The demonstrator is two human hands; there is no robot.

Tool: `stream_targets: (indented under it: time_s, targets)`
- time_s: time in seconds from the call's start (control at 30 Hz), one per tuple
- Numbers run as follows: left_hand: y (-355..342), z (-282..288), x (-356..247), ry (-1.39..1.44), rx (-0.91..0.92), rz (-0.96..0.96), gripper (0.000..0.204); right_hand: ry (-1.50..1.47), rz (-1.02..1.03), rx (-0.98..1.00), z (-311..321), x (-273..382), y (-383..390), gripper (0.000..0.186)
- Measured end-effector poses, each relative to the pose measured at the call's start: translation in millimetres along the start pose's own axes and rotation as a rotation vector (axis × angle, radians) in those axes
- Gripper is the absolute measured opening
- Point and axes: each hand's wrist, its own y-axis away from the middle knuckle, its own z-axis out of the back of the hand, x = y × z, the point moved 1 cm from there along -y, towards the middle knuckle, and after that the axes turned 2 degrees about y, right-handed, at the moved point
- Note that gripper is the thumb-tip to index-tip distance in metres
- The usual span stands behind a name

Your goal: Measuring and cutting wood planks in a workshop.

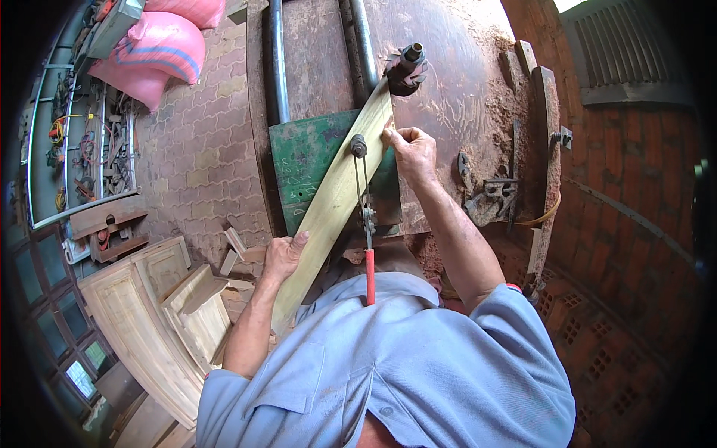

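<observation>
We grip the stiff, light wooden plank point(332, 205) with both hands: left hand point(284, 257) fingers wrapped around its lower edge, right hand point(412, 153) fingers pinching near the cutter spindle point(407, 67).

woodworking shop | sawdust-strewn machine table point(463, 97) | stacked wooden panels point(149, 321) | brick walls point(635, 246)

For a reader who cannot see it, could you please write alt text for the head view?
Seen from above, a person in a blue shirt holds a long pale wooden plank across a green machine plate, left hand gripping its near end, right hand pressing near the cutter head. Sawdust covers the round table; wooden panels lie at left.
</observation>
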Motion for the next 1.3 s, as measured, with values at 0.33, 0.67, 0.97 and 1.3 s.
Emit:
stream_targets:
  time_s: [0.33, 0.67, 0.97, 1.3]
  targets:
    - [-2, -3, 1, 0.028, 0.034, 0.079, 0.106, -0.052, -0.064, 0.078, 6, -11, 16, 0.047]
    - [-5, 2, 5, -0.026, 0.09, 0.062, 0.106, 0.073, 0.035, 0.158, 47, -12, 154, 0.046]
    - [-3, 5, -2, 0.01, 0.127, 0.108, 0.107, 0.013, -0.125, 0.609, 34, 21, 229, 0.095]
    - [-6, -6, 10, 0.049, 0.108, 0.172, 0.104, -0.081, -0.311, 0.737, 20, 16, 215, 0.117]
